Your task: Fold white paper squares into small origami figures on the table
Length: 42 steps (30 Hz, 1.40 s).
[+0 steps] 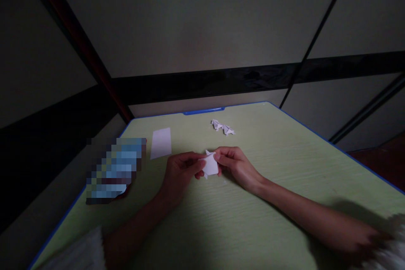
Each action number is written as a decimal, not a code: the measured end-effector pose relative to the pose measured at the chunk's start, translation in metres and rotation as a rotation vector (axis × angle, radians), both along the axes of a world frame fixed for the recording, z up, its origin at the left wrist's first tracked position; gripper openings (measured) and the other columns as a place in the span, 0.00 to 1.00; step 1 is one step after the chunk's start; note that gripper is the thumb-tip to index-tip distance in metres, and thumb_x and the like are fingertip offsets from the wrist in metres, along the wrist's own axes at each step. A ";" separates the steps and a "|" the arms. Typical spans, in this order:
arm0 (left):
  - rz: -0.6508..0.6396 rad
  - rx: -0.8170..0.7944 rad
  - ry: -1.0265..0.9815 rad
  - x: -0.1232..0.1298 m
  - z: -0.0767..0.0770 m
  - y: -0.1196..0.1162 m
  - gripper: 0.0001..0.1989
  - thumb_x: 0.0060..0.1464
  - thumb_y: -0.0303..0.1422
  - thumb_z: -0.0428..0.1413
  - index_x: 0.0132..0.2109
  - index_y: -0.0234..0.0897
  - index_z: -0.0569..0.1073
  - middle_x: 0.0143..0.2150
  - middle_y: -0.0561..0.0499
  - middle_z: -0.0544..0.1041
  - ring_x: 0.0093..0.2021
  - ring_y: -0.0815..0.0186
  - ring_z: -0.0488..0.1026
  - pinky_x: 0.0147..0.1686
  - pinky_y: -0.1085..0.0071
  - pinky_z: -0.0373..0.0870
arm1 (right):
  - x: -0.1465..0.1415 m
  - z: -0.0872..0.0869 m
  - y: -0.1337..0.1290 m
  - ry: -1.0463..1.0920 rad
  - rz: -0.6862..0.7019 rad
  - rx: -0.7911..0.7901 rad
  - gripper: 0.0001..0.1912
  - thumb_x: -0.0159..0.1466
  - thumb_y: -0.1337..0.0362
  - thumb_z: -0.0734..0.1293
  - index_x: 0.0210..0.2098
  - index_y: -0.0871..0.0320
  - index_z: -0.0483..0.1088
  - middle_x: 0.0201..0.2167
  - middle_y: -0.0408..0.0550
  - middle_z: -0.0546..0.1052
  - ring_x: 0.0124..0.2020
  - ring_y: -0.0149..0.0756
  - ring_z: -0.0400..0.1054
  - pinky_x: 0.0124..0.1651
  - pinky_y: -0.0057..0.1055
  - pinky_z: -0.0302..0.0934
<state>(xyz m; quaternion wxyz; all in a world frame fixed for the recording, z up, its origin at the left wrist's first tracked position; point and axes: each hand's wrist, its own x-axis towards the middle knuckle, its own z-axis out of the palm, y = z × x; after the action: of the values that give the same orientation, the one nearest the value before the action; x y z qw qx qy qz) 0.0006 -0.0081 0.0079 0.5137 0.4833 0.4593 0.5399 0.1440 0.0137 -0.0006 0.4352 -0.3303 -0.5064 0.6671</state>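
Observation:
Between both hands is a small piece of folded white paper (210, 166), with pointed flaps sticking out at its top and bottom. My left hand (182, 174) pinches its left side, thumb on top. On the upper right edge, my right hand (232, 163) grips the same paper between thumb and fingers; some fingertips are hidden behind it. Farther back lie two small folded paper figures (222, 128), side by side and nearly touching. To the left, a flat white sheet of paper (161, 142) rests on the table.
The light green table (278, 160) has a blue rim and a blue handle-like piece (204, 111) at its far edge. A pixelated, bluish flat object (117, 171) lies at the left edge. Pale cabinet panels (202, 21) with a dark band stand behind the table.

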 end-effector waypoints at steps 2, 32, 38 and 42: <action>-0.014 0.014 0.018 0.000 0.001 0.000 0.03 0.34 0.24 0.58 0.23 0.33 0.76 0.15 0.56 0.70 0.15 0.76 0.63 0.16 0.79 0.59 | 0.000 0.000 0.000 -0.006 -0.010 0.013 0.11 0.50 0.62 0.65 0.18 0.63 0.66 0.11 0.40 0.65 0.15 0.24 0.57 0.20 0.24 0.47; -0.009 -0.082 -0.147 -0.001 -0.001 0.004 0.04 0.32 0.23 0.58 0.21 0.36 0.75 0.14 0.56 0.70 0.15 0.77 0.62 0.16 0.80 0.56 | 0.001 0.003 0.001 -0.063 0.075 0.051 0.10 0.54 0.63 0.61 0.19 0.63 0.64 0.14 0.39 0.65 0.16 0.23 0.57 0.22 0.23 0.50; -0.056 -0.029 -0.102 -0.002 -0.003 0.003 0.04 0.35 0.23 0.57 0.20 0.36 0.75 0.16 0.57 0.69 0.16 0.77 0.63 0.16 0.81 0.57 | 0.002 0.006 0.000 -0.095 0.102 0.086 0.15 0.50 0.57 0.66 0.19 0.63 0.64 0.14 0.39 0.65 0.16 0.22 0.57 0.22 0.23 0.49; -0.071 -0.006 -0.090 -0.001 -0.003 0.002 0.05 0.35 0.23 0.57 0.20 0.36 0.75 0.15 0.57 0.67 0.16 0.77 0.63 0.15 0.81 0.57 | 0.003 0.007 -0.001 -0.118 0.104 0.120 0.18 0.50 0.54 0.66 0.17 0.64 0.65 0.13 0.39 0.65 0.16 0.21 0.56 0.21 0.23 0.48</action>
<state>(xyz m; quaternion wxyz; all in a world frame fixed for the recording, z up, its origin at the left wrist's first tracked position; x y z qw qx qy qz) -0.0006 -0.0057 0.0048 0.5542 0.4729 0.4202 0.5410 0.1468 0.0127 0.0068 0.3883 -0.3156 -0.5868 0.6366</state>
